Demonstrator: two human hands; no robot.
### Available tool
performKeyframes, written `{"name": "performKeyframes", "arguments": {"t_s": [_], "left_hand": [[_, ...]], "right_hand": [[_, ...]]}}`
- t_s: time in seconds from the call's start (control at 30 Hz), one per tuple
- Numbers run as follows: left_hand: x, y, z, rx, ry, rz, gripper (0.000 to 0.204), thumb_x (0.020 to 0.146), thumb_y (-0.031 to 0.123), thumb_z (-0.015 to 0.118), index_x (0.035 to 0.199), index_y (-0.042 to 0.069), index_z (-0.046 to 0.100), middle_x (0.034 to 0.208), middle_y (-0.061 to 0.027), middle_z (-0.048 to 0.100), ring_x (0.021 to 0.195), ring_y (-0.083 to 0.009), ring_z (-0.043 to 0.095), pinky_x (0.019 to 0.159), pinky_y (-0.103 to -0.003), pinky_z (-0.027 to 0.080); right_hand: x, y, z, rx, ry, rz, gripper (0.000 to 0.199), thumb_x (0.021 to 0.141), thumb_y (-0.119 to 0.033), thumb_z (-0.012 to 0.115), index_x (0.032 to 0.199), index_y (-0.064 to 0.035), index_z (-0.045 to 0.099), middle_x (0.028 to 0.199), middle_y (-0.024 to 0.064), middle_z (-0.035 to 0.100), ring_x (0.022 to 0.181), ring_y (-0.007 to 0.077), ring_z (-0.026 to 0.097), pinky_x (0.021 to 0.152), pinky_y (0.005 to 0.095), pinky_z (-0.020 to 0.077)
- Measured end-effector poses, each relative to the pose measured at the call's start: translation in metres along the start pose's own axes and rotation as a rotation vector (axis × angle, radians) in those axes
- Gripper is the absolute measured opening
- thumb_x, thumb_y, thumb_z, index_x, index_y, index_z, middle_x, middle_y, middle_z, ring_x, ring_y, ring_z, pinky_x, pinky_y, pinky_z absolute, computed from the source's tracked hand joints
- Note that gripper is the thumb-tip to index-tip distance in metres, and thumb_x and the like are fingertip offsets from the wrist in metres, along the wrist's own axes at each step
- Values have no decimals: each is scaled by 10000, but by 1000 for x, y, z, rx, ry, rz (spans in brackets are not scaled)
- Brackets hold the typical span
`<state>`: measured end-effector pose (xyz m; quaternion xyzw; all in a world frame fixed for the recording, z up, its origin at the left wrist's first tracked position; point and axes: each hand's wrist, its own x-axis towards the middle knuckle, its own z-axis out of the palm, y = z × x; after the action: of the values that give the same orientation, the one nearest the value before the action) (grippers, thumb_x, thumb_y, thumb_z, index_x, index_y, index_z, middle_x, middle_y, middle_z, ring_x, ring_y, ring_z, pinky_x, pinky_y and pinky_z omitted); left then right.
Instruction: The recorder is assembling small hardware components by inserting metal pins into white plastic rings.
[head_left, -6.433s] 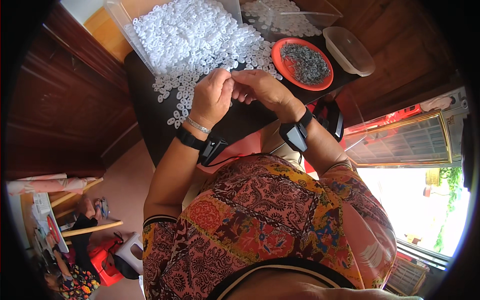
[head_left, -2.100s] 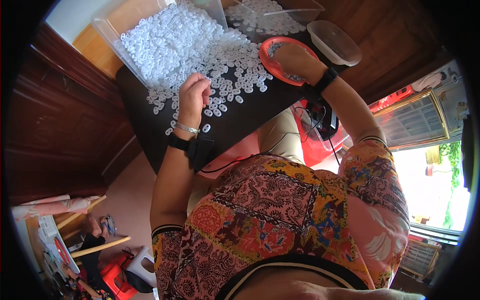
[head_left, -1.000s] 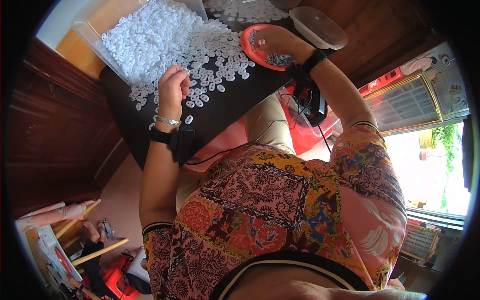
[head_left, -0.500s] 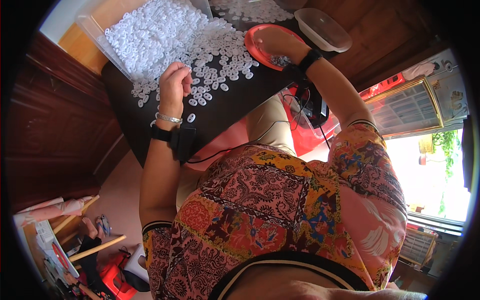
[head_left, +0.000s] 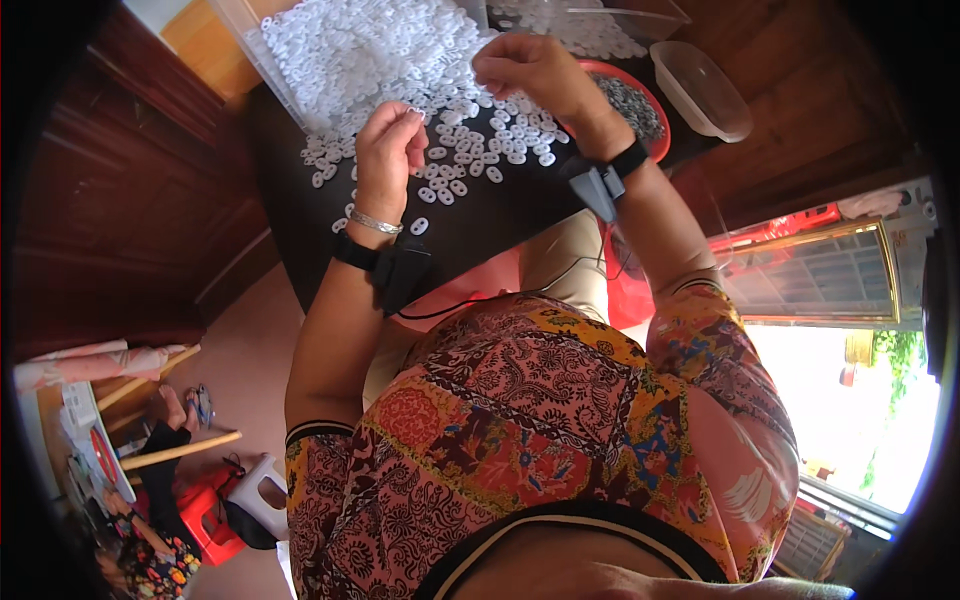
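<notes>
A small white piece is held above the bench in the closed grip of the left hand, while the right hand has been brought over from the orange plate, its fingers curled, any contents impossible to tell. Loose white ovals are spread below; the plate's left side is hidden by the right hand, and a clear tub is set beside it.

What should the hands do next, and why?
Probably bring the right hand to the left hand: the left pinches one white piece, and the right is close by but apart. I can't tell whether the right holds anything.
</notes>
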<state>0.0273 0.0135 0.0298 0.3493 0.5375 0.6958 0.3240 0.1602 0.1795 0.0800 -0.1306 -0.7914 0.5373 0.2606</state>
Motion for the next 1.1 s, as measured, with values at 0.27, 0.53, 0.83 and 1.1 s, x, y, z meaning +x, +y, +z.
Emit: {"name": "performKeyframes", "arguments": {"t_s": [0.27,0.53,0.83,1.1], "left_hand": [[7,-5,-5,-69,82,27,109,875,153,530,821,58,529,656,6,513,481,-48,411,422,-179,313],[4,1,-3,21,86,14,124,872,142,534,819,30,545,649,-4,516,520,-45,430,457,-181,350],[-12,16,4,27,81,49,149,886,174,508,777,74,522,648,17,507,495,-35,408,445,-168,316],[-13,15,4,18,76,40,154,883,176,509,769,72,517,644,14,509,496,-37,413,440,-170,318]], "right_hand": [[18,26,59,150,-15,72,230,847,-266,653,855,-37,629,697,-15,581,629,60,523,567,206,439],[14,25,66,347,-95,114,210,892,-248,594,881,-41,631,724,-15,583,655,67,522,610,207,428],[-1,-1,67,310,-91,86,194,888,-239,602,872,-47,630,718,-23,576,655,65,514,620,202,419],[-1,3,72,282,-54,65,190,854,-207,649,819,-22,624,665,-16,566,600,48,484,541,187,400]]}}
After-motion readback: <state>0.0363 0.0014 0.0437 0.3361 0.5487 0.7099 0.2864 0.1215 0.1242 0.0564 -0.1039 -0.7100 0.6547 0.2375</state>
